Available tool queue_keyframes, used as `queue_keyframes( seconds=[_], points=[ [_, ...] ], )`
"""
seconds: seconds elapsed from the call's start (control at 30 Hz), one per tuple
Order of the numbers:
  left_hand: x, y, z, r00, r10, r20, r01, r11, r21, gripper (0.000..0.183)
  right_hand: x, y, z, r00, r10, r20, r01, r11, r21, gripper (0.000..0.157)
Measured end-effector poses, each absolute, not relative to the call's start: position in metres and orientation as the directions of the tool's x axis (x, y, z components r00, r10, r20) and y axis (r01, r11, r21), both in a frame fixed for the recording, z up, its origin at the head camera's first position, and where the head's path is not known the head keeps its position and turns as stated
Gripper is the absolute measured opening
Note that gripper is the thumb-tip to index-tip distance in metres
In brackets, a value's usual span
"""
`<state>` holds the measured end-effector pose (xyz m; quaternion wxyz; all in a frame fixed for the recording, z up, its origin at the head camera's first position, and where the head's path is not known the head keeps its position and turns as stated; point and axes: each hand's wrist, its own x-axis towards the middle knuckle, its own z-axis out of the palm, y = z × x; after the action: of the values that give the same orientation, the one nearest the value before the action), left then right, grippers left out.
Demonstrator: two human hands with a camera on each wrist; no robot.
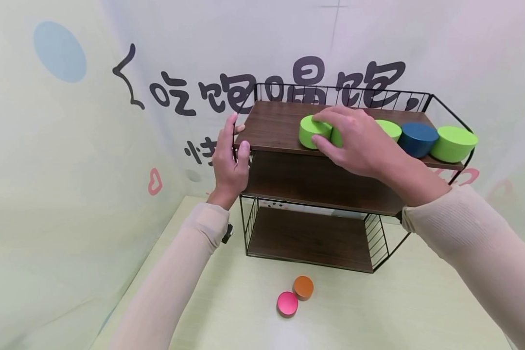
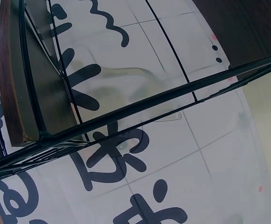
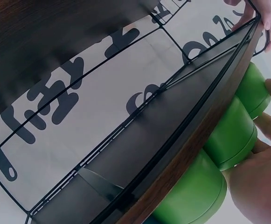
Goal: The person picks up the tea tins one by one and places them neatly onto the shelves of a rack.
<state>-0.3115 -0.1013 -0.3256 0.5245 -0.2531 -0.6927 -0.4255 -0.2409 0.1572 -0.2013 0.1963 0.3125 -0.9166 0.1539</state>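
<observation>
A row of round tins stands along the front of the top board of a dark-brown wooden rack with black wire sides. My right hand pinches the leftmost green tin, thumb at its front and fingers over its top. Under that hand is a second green tin, partly hidden. A third green tin, a blue tin and another green tin continue the row rightward. At the rack's left end, my left hand grips the side of the top tier, thumb in front.
On the pale table before the rack lie an orange tin and a pink tin, side by side. Two lower boards, the middle one and the bottom one, sit beneath the top. A printed wall covering hangs behind.
</observation>
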Motion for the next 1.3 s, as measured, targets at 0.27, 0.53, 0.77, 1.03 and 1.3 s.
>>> queue_keyframes(
  seconds=[0.27, 0.53, 0.77, 1.03, 1.3],
  points=[
    [-0.312, -0.102, -0.327, -0.322, -0.093, 0.942, 0.797, 0.511, 0.322, 0.054, -0.242, 0.158, -0.204, -0.729, -0.517, 0.449, -0.633, 0.758, -0.154, 0.044],
    [-0.312, -0.103, -0.329, -0.322, -0.095, 0.942, 0.798, 0.508, 0.324, 0.054, -0.242, 0.157, -0.205, -0.718, -0.522, 0.460, -0.645, 0.748, -0.159, 0.045],
    [-0.311, -0.103, -0.329, -0.328, -0.094, 0.940, 0.795, 0.510, 0.329, 0.054, -0.233, 0.158, -0.204, -0.666, -0.494, 0.559, -0.672, 0.722, -0.162, 0.042],
    [-0.312, -0.102, -0.327, -0.323, -0.092, 0.942, 0.800, 0.505, 0.324, 0.054, -0.218, 0.165, -0.207, -0.600, -0.472, 0.646, -0.729, 0.655, -0.198, 0.043],
    [-0.311, -0.102, -0.326, -0.314, -0.086, 0.946, 0.813, 0.490, 0.314, 0.055, -0.201, 0.167, -0.219, -0.538, -0.483, 0.691, -0.786, 0.583, -0.204, 0.046]
  ],
)
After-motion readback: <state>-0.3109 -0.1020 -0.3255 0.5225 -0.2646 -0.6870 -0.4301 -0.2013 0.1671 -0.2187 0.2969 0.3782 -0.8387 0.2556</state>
